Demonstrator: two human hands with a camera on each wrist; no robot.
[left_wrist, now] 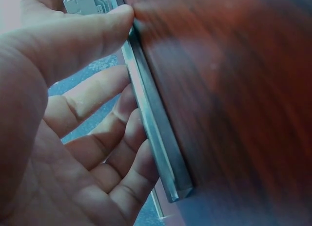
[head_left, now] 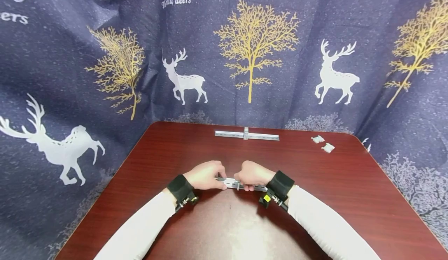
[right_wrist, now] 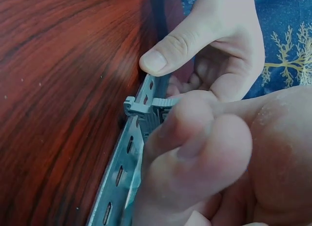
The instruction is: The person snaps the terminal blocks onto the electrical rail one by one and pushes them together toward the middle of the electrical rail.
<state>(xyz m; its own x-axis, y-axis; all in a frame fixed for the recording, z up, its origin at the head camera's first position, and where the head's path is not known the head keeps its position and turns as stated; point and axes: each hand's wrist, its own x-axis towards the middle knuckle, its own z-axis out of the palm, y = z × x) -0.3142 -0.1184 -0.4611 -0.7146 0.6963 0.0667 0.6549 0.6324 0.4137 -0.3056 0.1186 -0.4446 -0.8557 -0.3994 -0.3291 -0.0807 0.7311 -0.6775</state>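
A slotted metal DIN rail (head_left: 229, 181) lies crosswise near the middle of the table. My left hand (head_left: 206, 175) grips its left part, with the thumb (left_wrist: 109, 28) along the near edge and the fingers (left_wrist: 129, 175) against the far side. A pale grey plastic rail clip (right_wrist: 139, 106) sits across the rail between my hands. My right hand (head_left: 253, 173) has its curled fingers at this clip and pinches it. These fingers (right_wrist: 209, 143) hide part of the clip and of the rail behind them.
Farther back lies another metal rail (head_left: 262, 136) with plastic pieces (head_left: 246, 133) mounted near its middle. Two loose white plastic pieces (head_left: 328, 148) rest at the back right of the reddish-brown table (head_left: 168, 147). A printed dark blue cloth (head_left: 280, 108) hangs behind the table.
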